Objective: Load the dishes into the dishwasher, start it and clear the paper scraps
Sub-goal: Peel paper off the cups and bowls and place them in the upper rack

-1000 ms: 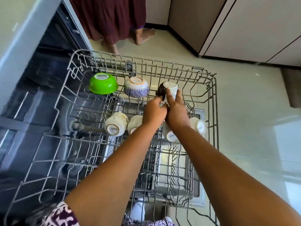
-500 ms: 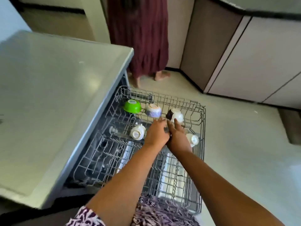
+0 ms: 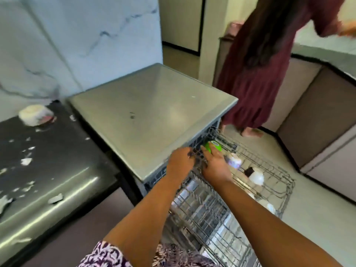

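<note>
— Where are the hands?

— Both are over the rack, at the end nearest the mouth of the dishwasher. The left hand has its fingers curled down onto the wires. It's too blurred to tell whether it grips them. The right hand lies flat just beside it, fingers straight, holding nothing.

— And what's in the rack?

— It's pulled out over the floor. A green bowl sits bottom up at the back corner, right at the right hand's fingertips and partly hidden by them. Next along the back row is a patterned bowl, then a dark cup with a pale base turned upward. Nearer the front rim are white cups, blurred, so I can't count them. Something shiny shows through the near wires, but I can't tell what.

— The paper?

— On the black counter left of the dishwasher. The scraps are strewn all across it, small white bits and a few bigger ones towards the near edge.

— Anything else there?

— A pale tub at the back by the wall. Across the room, beyond the rack, a person in a maroon dress stands facing away.
</note>
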